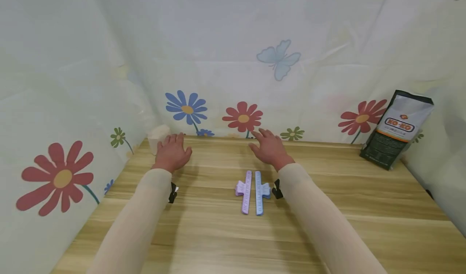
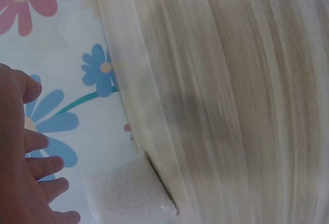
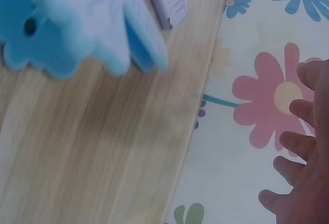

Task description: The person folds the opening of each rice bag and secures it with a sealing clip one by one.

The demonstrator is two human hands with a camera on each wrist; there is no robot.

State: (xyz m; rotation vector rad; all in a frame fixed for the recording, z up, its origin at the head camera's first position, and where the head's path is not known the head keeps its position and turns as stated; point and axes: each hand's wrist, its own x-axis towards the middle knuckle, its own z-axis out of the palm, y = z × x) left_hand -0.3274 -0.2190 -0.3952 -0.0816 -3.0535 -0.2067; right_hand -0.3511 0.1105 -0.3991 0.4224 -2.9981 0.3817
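Note:
My left hand (image 1: 172,152) is held out with spread fingers over the far left of the table, holding nothing. Close beside it stands a whitish, translucent container or packet (image 1: 158,138); its kind is unclear, and the left wrist view shows its pale speckled side (image 2: 131,193). My right hand (image 1: 269,147) also has its fingers spread, with nothing in it. Between the forearms lie two bag clips with long ruled bars, a purple clip (image 1: 246,193) and a blue clip (image 1: 259,193), side by side and apart. The blue clip (image 3: 61,29) looms large in the right wrist view.
A dark green and silver bag marked KO-KO (image 1: 397,130) stands tilted at the table's far right corner. A white sheet with printed flowers (image 1: 233,75) hangs behind and on both sides of the wooden table (image 1: 218,237).

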